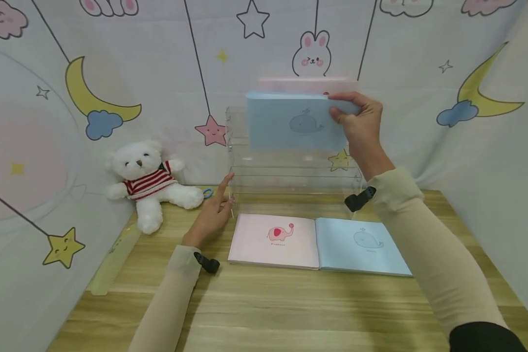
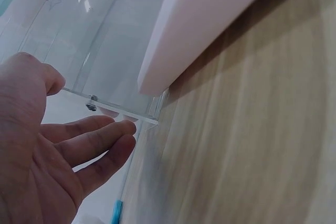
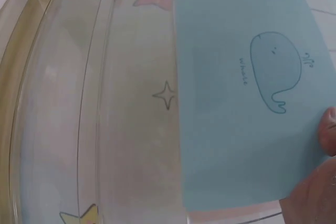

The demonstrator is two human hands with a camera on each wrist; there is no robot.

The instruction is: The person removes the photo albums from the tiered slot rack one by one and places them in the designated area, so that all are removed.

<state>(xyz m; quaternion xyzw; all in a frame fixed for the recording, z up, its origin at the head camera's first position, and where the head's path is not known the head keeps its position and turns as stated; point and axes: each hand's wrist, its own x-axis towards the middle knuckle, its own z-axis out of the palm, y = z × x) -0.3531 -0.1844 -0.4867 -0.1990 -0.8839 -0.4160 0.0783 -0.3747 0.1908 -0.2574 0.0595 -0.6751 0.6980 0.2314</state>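
My right hand [image 1: 363,127] pinches a light blue notepad [image 1: 273,122] near its upper right corner, thumb on the front. The pad has a whale drawing and hangs in front of the upper tiers of a clear acrylic rack [image 1: 290,185]. Behind it shows the top of a pink pad [image 1: 286,85], mostly hidden. With its fingertips my left hand [image 1: 213,215] touches the rack's left side panel, low down. On the table before the rack lie a pink elephant pad [image 1: 255,244] and a second blue whale pad [image 1: 347,252], edge to edge.
A white teddy bear [image 1: 147,166] in a striped shirt sits left of the rack. Beside its foot is a small blue ring-shaped thing [image 1: 208,193]. A pale yellow strip [image 1: 114,259] lies at the table's left edge. Printed cloth [image 1: 158,44] hangs behind.
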